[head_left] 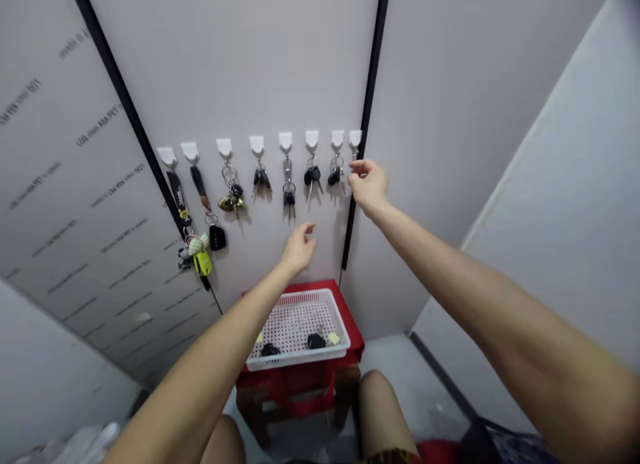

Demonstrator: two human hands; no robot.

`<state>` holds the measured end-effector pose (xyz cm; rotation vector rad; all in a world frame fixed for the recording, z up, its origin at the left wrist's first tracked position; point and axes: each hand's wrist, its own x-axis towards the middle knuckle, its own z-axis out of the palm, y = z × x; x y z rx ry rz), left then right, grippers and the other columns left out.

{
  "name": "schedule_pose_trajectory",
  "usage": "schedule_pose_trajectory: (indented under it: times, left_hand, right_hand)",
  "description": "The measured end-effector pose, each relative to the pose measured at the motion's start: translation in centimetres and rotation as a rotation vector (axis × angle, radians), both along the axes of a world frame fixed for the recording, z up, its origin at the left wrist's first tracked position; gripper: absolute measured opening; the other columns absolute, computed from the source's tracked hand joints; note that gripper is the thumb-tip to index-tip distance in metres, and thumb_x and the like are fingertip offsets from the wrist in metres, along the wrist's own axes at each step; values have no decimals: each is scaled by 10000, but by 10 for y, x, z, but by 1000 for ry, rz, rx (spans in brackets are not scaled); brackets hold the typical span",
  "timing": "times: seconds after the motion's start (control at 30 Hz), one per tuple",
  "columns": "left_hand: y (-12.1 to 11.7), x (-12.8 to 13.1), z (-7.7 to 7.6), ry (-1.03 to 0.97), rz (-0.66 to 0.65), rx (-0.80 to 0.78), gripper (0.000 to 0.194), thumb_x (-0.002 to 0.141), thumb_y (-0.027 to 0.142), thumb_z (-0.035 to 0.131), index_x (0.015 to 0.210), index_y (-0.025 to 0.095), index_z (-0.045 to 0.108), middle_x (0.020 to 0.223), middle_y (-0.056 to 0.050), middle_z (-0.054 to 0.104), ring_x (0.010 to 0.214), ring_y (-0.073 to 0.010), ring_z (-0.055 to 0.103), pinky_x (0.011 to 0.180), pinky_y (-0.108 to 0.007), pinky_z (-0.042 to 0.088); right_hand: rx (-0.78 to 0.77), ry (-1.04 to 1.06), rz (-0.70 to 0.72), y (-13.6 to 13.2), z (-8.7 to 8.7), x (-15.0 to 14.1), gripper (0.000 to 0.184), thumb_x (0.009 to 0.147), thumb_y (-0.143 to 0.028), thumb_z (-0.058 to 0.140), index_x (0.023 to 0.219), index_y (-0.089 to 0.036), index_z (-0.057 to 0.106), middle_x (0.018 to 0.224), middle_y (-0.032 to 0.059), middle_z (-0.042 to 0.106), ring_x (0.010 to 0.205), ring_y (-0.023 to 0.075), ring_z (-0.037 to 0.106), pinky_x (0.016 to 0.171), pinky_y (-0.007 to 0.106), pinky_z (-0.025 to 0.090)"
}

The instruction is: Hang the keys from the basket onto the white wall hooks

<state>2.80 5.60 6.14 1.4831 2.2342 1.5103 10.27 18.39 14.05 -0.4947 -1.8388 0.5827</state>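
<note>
At rightmost hook (355, 139), right hand (369, 182) pinches.

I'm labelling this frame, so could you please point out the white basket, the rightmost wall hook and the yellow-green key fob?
white basket (296, 363): head view, near rim.
rightmost wall hook (355, 139): head view, white plate.
yellow-green key fob (203, 263): head view, body.

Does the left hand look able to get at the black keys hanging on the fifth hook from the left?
Probably yes: the left hand, open, hovers just below the black keys on the fifth hook, nothing between them.
</note>
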Motion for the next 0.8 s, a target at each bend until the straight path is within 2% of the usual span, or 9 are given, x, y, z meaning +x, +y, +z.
schedule_pose_trajectory:
  times: [0.07,0.17,0.2,0.27,0.33,0.43,0.53,0.67,0.8]
  left_hand:
    - [-20,-1,-40,-35,-56,-140,329,609,108,393,928,117,474,888,-64,533,706,-94,478,690,-223,372]
    - [-50,1,-94,-28,-209,-439,283,575,119,427,843,108,518,757,-47,562,652,-102,481,619,-211,379]
    - [-58,3,-108,-29,-269,-556,284,551,124,450,824,114,528,713,-33,564,614,-102,477,582,-207,378]
    - [-69,7,-128,-37,-335,-713,288,511,132,482,793,123,544,659,-12,558,561,-95,461,529,-194,365]
    - [-75,10,-138,-47,-339,-763,279,496,125,483,765,130,556,622,3,546,533,-83,442,498,-178,348]
    - [-76,6,-140,-88,-303,-767,278,497,75,437,736,134,566,517,30,503,462,-60,398,447,-161,319]
    - [-76,-10,-134,-211,-235,-703,294,505,48,411,750,123,555,442,51,444,414,-49,371,422,-158,306]
    - [-75,-29,-120,-413,-170,-493,274,516,55,448,769,109,536,508,36,475,479,-60,426,493,-182,351]
    - [-65,-20,-98,-640,-339,-266,294,481,25,501,757,123,530,707,-6,540,644,-73,479,621,-199,366]
  right_hand:
    - [56,-233,79,-22,-39,11,244,615,-118,385,820,-119,517,745,36,553,615,79,488,603,214,385]
    - [97,-923,559,-61,-110,26,207,559,-134,460,738,-121,564,614,14,563,538,79,471,525,178,363]
    - [121,-1077,643,-72,-132,30,210,527,-154,502,723,-125,571,611,11,564,537,82,466,507,173,352]
    - [142,-1256,680,-86,-169,33,254,503,-196,534,748,-143,576,643,10,566,538,86,457,473,168,326]
    - [150,-1302,663,-92,-193,33,250,510,-229,532,745,-156,577,646,4,558,542,86,446,461,167,305]
    - [125,-1273,676,-92,-208,29,195,512,-246,532,684,-165,573,598,-16,527,524,74,415,454,163,286]
    - [48,-1183,683,-91,-208,26,125,509,-201,522,626,-158,539,523,-37,468,470,56,368,423,156,265]
    - [-190,-945,687,-92,-198,22,69,563,-156,454,622,-148,487,479,-52,409,428,43,340,412,152,280]
    - [-418,-642,707,-88,-176,13,92,599,-159,414,664,-139,478,524,-39,448,476,52,399,483,172,337]
